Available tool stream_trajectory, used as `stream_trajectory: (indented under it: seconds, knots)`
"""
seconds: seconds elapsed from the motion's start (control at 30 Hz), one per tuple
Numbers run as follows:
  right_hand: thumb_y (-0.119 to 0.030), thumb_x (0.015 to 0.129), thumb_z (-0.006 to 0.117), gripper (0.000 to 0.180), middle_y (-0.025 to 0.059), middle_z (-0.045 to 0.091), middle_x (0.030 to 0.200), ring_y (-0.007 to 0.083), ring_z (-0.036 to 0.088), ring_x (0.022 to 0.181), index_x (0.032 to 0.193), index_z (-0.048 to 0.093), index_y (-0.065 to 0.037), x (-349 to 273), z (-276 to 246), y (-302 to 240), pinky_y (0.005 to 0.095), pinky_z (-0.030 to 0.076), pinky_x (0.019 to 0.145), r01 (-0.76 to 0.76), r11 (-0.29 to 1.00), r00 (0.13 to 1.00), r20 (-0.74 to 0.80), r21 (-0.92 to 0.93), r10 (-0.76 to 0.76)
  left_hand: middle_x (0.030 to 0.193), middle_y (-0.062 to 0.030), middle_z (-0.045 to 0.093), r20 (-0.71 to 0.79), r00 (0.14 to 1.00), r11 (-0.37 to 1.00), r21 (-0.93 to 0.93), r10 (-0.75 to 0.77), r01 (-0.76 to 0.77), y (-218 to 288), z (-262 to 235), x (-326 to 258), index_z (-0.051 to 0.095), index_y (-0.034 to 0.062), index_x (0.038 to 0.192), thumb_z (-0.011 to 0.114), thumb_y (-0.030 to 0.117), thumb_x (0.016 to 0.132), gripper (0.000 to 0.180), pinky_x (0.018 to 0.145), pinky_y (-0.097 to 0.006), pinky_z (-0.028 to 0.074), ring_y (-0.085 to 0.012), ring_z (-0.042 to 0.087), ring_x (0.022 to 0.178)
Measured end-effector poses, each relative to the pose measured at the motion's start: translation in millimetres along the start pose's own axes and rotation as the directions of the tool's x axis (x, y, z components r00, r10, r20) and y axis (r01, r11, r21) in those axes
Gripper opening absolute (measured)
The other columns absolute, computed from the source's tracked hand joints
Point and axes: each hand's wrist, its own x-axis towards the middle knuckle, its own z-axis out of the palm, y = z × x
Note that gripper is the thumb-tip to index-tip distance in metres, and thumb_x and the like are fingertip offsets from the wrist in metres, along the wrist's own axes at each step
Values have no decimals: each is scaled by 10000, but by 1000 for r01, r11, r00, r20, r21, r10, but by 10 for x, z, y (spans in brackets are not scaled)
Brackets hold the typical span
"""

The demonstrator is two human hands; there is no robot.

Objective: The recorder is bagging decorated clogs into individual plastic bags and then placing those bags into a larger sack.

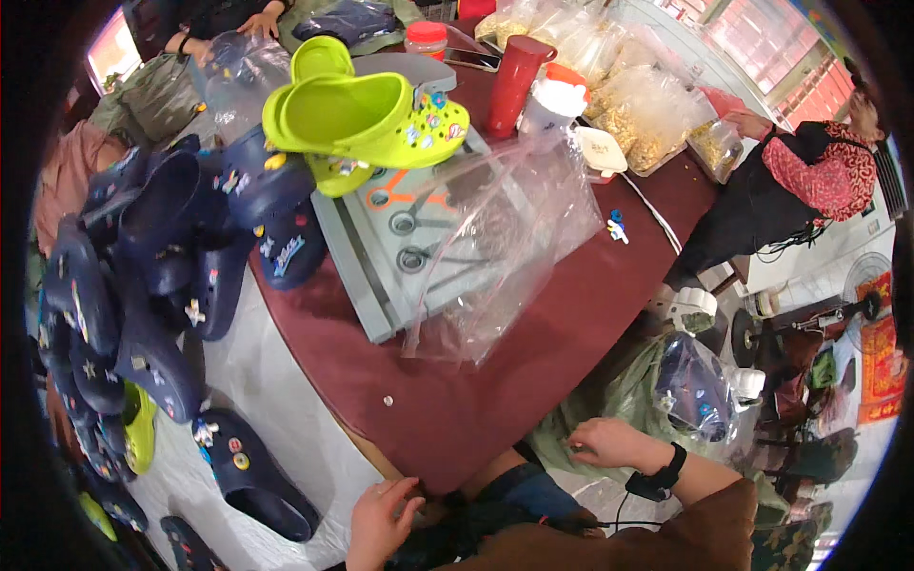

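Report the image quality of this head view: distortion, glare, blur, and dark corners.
Head view: strong fisheye bending, the dark red table edge curving toward the rim; black vignette fills the corners; glare streaks the clear plastic bag; the window at top right is washed out; the left hand and right hand look slightly soft near the lower edge.

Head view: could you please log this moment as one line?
left hand: empty, table edge | right hand: empty, by green bag | lime clogs on grey machine

I see even daylight from upper windows, soft shadows, mild blur, heavy fisheye bending, black vignette corners.
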Motion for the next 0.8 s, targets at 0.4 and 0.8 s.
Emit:
stream_trajectory:
  seconds: [0.4,0.8]
  knots:
    - [-614,746,730,689,146,696,1174,366,637,1122,1235,670,-133,-1631,1028,885,478,506,930,-676,737,590,597,-2,543,767,-115,645,380,910,972,-93,-164,214,-120,-42,555,543,64,998,850,279,767,440,660,-380,507,-275,659,733]
    - [-558,940,538,675,140,558,1427,350,556,1282,1504,427,-203,-2645,2433,-617,488,448,1056,-978,26,161,679,205,716,849,-152,676,716,601,935,256,-354,246,-502,-112,1064,569,-10,1007,797,458,827,551,768,-364,526,-253,665,802]
